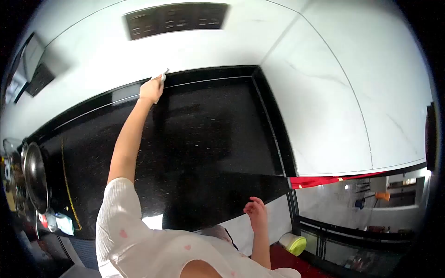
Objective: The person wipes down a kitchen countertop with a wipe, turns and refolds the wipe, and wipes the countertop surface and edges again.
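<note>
My left hand (151, 89) reaches to the far edge of a black, glossy countertop (204, 134). Its fingers are closed on a white cloth (163, 76), which touches the raised black ledge (208, 74) at the foot of the wall. Most of the cloth is hidden by the hand. Nearer my body, my right hand (256, 214) is held off the front edge of the counter. Its fingers are loosely bent and apart, and nothing shows in them.
A metal pan (35, 176) stands at the far left, with small packages (62, 223) near it. A dark socket panel (176, 21) is on the white wall. Right of the counter are a red cloth strip (320, 181) and a bin with a yellow-green lid (296, 245).
</note>
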### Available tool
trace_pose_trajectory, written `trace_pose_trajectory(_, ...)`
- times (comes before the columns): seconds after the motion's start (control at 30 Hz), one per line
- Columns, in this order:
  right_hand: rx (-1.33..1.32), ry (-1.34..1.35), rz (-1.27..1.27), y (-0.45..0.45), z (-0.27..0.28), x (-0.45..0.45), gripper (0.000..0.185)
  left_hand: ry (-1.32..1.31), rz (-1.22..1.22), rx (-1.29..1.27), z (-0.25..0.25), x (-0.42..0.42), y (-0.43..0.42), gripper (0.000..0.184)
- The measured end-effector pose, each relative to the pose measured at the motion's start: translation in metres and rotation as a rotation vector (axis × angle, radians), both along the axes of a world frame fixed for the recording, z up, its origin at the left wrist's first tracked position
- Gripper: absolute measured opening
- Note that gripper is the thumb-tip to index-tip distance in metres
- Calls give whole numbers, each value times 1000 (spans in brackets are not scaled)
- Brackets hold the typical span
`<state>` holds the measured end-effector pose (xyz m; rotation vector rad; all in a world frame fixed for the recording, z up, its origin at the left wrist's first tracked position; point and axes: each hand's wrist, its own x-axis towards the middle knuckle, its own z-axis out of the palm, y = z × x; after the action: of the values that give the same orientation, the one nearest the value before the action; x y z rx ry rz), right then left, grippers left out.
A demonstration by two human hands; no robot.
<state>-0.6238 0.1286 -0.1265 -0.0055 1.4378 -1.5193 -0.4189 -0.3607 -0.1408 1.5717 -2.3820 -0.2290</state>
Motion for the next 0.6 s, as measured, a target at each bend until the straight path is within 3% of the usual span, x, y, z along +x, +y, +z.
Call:
trace_pose_trajectory(0.07,-9,14,-100,19,3,-40,17,-64,-68,-97,-3,-49,2,36)
trace_pose_trajectory(0.4,65,45,-435,100,2,-137,22,-83,-245,82,-14,-268,-9,40)
trace_pose_trajectory(0.6,95,37,-523,123,-4,-150,24,112,-301,115,-18,-346,-7,40)
